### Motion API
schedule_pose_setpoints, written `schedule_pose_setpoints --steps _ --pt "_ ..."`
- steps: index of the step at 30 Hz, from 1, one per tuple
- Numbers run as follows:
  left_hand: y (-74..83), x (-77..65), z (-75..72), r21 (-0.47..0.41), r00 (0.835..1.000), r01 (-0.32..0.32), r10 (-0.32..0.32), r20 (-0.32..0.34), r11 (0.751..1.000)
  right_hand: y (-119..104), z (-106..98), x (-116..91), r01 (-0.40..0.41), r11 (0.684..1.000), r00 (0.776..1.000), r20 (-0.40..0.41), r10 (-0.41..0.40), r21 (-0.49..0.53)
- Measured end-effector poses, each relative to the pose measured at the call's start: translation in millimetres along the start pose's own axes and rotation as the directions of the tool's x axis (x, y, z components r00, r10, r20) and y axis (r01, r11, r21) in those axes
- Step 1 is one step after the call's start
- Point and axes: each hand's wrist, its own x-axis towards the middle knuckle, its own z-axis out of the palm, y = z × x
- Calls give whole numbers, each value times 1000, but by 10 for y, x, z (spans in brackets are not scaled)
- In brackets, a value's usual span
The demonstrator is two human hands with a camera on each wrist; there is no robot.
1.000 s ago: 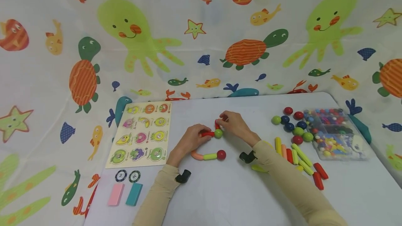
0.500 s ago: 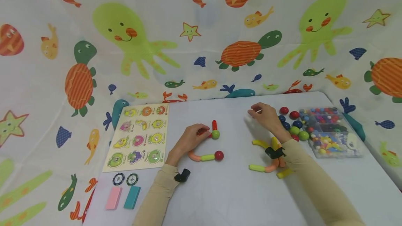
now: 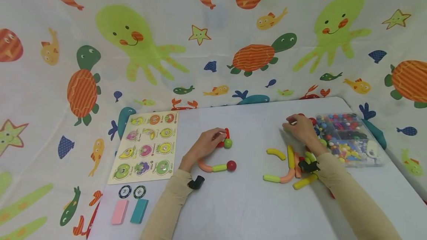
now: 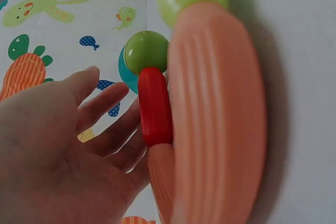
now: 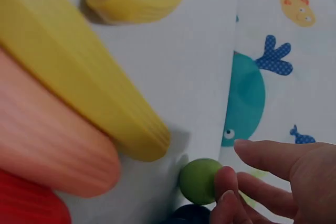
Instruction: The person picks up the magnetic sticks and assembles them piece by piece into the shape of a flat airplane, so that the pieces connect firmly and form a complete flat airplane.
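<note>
Moved since the earlier frame: the right hand (image 3: 303,130) now lies farther right, at the ball cluster, and the left hand (image 3: 207,142) sits slightly nearer the far red rod (image 3: 227,132). Near the right fingers, in the right wrist view, is a loose green ball (image 5: 197,181); the thumb stands away from it and the other fingers bend loosely, one overlapping its edge. Contact cannot be told, and no grip shows. Left fingers, seen in the left wrist view, are spread and relaxed beside the near red rod (image 4: 155,108); whether they touch it is unclear. Both red rods meet at the joined green ball (image 3: 228,143), near the table's middle, forming a corner. Closer to the person, a curved orange rod (image 3: 205,167), a lime rod (image 3: 219,168) and a red ball (image 3: 231,165) make one chain. Significance, as judged: the corner appears complete at this joint, and with the right hand at the supply of balls, the work seems to be between pieces.
</note>
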Motion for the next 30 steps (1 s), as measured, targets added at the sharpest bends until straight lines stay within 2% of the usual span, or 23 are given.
schedule_pose_setpoints --steps 4,17,30 --pt "20 39 21 22 1000 -7 6 21 1000 43 -8 2 -16 1000 1000 17 17 -16" --pt "42 84 71 92 997 -27 20 76 995 85 9 -11 20 998 1000 -10 -20 -54" --pt "45 72 75 103 998 -12 6 66 995 41 89 21 43 997 999 4 -43 -58"
